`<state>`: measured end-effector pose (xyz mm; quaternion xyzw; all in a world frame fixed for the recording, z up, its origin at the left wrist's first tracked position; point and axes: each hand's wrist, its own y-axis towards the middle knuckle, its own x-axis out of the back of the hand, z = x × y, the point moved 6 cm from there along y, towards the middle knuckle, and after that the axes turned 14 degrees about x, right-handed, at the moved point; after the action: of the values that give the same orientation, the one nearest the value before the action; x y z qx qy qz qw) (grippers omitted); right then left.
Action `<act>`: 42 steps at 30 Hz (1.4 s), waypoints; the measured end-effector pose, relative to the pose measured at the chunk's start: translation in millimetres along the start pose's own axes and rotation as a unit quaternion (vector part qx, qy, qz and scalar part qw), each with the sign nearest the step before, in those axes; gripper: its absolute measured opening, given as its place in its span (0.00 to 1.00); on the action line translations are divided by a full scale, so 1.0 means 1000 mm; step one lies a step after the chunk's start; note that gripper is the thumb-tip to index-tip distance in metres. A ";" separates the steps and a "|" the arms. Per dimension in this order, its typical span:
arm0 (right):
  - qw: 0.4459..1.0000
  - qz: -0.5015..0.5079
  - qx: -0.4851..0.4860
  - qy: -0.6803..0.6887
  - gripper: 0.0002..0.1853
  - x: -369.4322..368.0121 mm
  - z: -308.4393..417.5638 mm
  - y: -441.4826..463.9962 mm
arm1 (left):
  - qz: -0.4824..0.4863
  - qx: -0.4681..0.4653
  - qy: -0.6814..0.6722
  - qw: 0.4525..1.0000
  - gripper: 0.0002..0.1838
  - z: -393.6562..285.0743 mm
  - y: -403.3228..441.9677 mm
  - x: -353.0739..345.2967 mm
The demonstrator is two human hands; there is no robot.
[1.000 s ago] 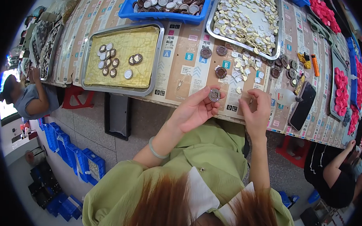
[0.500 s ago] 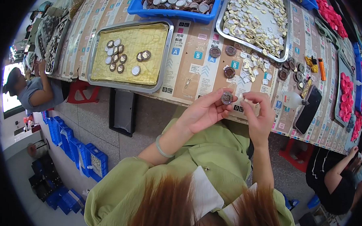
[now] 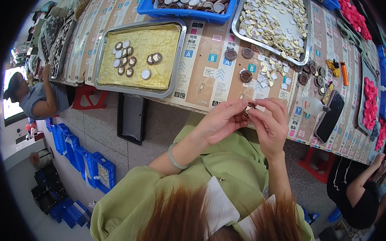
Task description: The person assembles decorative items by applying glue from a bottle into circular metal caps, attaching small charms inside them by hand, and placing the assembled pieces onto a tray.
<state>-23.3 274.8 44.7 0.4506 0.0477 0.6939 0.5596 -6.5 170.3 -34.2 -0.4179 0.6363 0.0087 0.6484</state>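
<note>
My left hand [image 3: 221,121] pinches a round dark brown piece with a scalloped edge [image 3: 248,108] in front of the table edge. My right hand [image 3: 271,124] meets it from the other side, thumb and fingers closed at a small cream piece [image 3: 247,110] on the disc's face. Fingers partly cover both pieces. Just beyond my hands, a loose brown scalloped disc [image 3: 245,76] lies on the table, beside a scatter of small cream and white pieces [image 3: 270,70].
At left, a metal tray [image 3: 175,59] with yellow lining carries several finished-looking discs. A blue bin [image 3: 184,14] of discs and a metal tray [image 3: 307,39] of cream pieces stand behind. Right are a bottle [image 3: 313,106], a phone [image 3: 330,115] and an orange cutter [image 3: 344,73]. Other people sit at both sides.
My right hand has moved left and brought the cream piece onto the brown disc. My left hand has turned the disc and shifted slightly right with it.
</note>
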 end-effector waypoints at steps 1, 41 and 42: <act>1.000 0.007 -0.011 0.004 0.09 0.001 -0.002 -0.001 | 0.000 0.000 0.000 1.000 0.13 0.000 0.000 0.001; 0.924 -0.140 -0.267 0.236 0.09 -0.017 -0.023 -0.046 | -0.143 -0.135 0.250 0.948 0.12 -0.021 -0.016 -0.004; 0.932 -0.129 -0.254 0.225 0.09 -0.019 -0.021 -0.047 | -0.150 -0.135 0.257 0.945 0.12 -0.020 -0.017 -0.002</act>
<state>-3.3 285.9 -5.5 0.1151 0.0526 0.6878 0.7148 -13.9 149.0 -20.2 -0.5799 0.7041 -0.1106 0.3946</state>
